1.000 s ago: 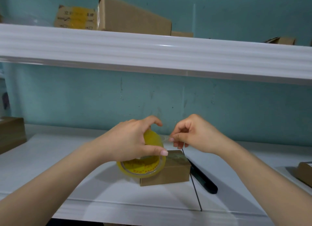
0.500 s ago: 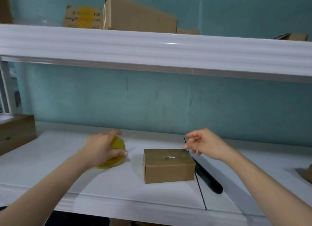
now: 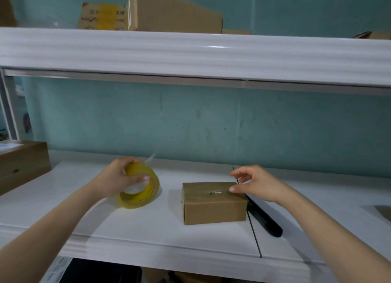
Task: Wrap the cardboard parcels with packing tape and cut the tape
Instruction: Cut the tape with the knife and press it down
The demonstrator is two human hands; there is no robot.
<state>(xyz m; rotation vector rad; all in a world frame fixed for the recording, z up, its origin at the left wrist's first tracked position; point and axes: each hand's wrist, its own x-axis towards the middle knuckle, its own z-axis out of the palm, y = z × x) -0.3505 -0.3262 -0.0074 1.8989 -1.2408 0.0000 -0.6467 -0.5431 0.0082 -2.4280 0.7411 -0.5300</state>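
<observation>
Gripped a roll of packing tape (image 3: pixel 140 195) in the left hand (image 3: pixel 118 179): a glossy, translucent yellow ring with a hollow core, tilted, lower rim down at the smooth white worktop (image 3: pixel 148 229). Curled the fingers (image 3: pixel 127 164) over the far rim and laid the thumb across the near edge toward the core. Saw a clear, loose tail of tape (image 3: pixel 151 157) sticking up behind the roll.

Found the cardboard parcel (image 3: pixel 213 206) on the worktop to the right of the roll and apart from it: matte brown, box-shaped, with a shiny, wrinkled strip of clear tape along its top. Held the right hand (image 3: pixel 256 185) over the parcel's right end, fingers spread and loosely bent, grasping nothing, thumb tip at the top face; could not tell whether touching.

Saw a long, slim black tool (image 3: pixel 268 225) just right of the parcel, smooth and rounded at its near end.
</observation>
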